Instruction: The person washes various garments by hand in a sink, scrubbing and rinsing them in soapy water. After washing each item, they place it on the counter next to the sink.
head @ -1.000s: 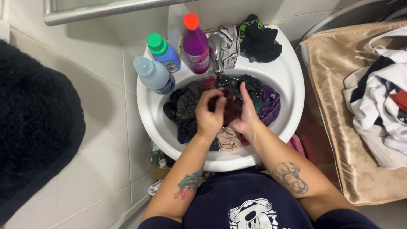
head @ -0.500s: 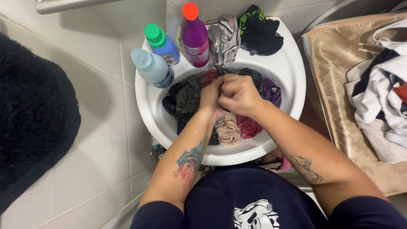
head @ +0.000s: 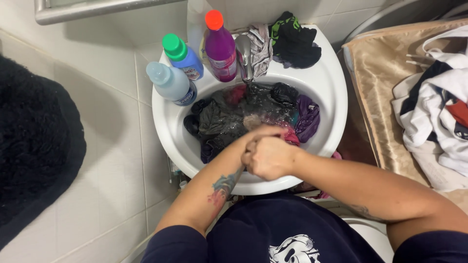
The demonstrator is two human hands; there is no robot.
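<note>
A white sink (head: pixel 336 92) is full of wet clothes: a dark grey piece (head: pixel 214 119), a purple one (head: pixel 307 117), black ones under the tap (head: pixel 243 53). My right hand (head: pixel 268 157) is a fist at the basin's front edge, pressed over my left hand (head: pixel 258 132), which is mostly hidden beneath it. A pink-red garment (head: pixel 291 137) sticks out from between the hands.
Three bottles stand on the sink's back left rim: purple (head: pixel 220 48), blue with a green cap (head: pixel 183 56), pale blue (head: pixel 170 85). A black-green cloth (head: pixel 295 41) and a striped one (head: pixel 261 46) lie behind the tap. Beige satin surface (head: pixel 380 97) with white laundry (head: pixel 434 112) right; black fluffy towel (head: pixel 34 146) left.
Both hands pulled back from under the tap to the basin's front edge, still clenched together. The beige and pink garments at the front are now covered by the hands.
</note>
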